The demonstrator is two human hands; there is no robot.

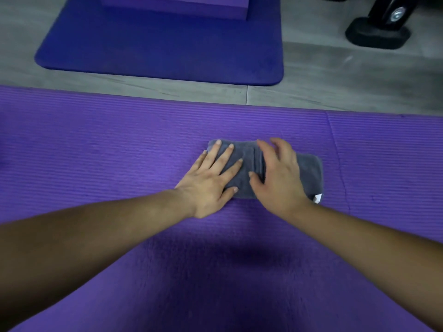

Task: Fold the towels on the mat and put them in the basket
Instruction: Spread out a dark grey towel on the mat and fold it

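A small grey towel (pixel 309 171), folded into a narrow strip, lies on the purple ribbed mat (pixel 96 152). My left hand (pixel 211 178) presses flat on the towel's left half with its fingers spread and straight. My right hand (pixel 278 173) rests on the middle of the towel, fingers slightly bent over a fold ridge. A white tag (pixel 317 198) sticks out at the towel's near right corner. No basket is in view.
A darker blue mat (pixel 155 51) lies on the grey floor beyond, with a purple foam block (pixel 177 4) on it. A black equipment foot (pixel 378 32) stands at the top right. A seam (pixel 335 152) crosses the purple mat right of the towel.
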